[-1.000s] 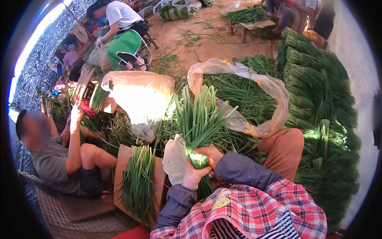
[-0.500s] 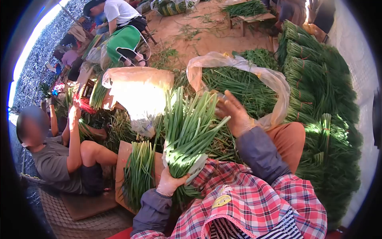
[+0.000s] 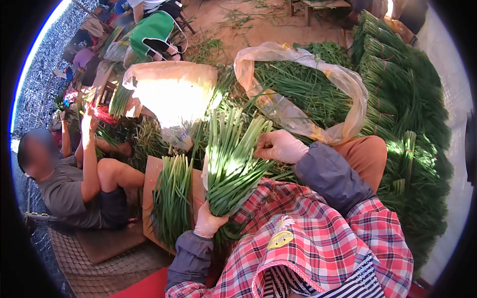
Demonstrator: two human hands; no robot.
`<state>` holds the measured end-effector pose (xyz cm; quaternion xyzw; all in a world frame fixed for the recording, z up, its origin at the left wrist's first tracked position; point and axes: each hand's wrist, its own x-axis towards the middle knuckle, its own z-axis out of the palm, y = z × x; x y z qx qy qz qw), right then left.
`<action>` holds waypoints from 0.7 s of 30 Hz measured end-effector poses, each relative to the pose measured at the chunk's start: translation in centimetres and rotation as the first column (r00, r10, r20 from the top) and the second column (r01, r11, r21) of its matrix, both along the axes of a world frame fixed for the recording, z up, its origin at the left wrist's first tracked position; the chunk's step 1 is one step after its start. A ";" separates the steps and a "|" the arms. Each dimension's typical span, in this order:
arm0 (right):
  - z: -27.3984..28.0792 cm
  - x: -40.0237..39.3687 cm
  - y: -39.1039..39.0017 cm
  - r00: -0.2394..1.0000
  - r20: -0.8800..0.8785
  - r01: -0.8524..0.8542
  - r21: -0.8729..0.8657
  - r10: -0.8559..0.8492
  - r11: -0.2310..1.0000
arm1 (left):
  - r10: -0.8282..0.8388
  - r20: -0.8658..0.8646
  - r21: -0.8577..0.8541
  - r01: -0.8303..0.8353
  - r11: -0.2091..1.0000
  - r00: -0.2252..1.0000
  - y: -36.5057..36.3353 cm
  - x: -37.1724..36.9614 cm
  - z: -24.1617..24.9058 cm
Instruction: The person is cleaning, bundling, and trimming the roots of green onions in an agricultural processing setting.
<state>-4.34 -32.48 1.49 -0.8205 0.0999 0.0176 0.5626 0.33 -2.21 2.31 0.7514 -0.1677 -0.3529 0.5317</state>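
Note:
My left hand, in a thin pale glove, is closed around the lower part of a loose bunch of green chives, with their pale cut ends fanned upward. At the right edge of that bunch is my right hand, also gloved, its fingers bent and pinched on a few stalks. Part of what the right fingertips hold is hidden. Left of the bunch, another pile of chives lies on a brown board.
A clear plastic bag lies open ahead around loose chives. Tied bundles are stacked along the right. A sunlit plastic-covered block stands ahead. At left a person sits holding red ties; others work behind.
My right hand has come down and left from an open, raised pose, and its fingers now pinch at the bunch's edge. The left hand keeps its hold. The view has shifted slightly.

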 end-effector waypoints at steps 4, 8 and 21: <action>-0.2 -1.3 -1.2 0.993 0.081 0.097 -0.203 -0.082 0.974 | -0.054 0.040 0.052 0.052 0.997 0.998 1.9 0.5 -1.4; -1.0 -3.3 -8.8 0.902 0.136 0.431 -0.305 -0.409 0.849 | -0.009 -0.110 0.087 0.019 0.996 0.994 4.8 0.8 -3.0; -6.0 1.6 -4.6 0.985 -0.112 -0.059 0.509 0.134 0.858 | -0.092 0.041 0.132 0.086 0.987 0.995 4.1 0.3 -1.5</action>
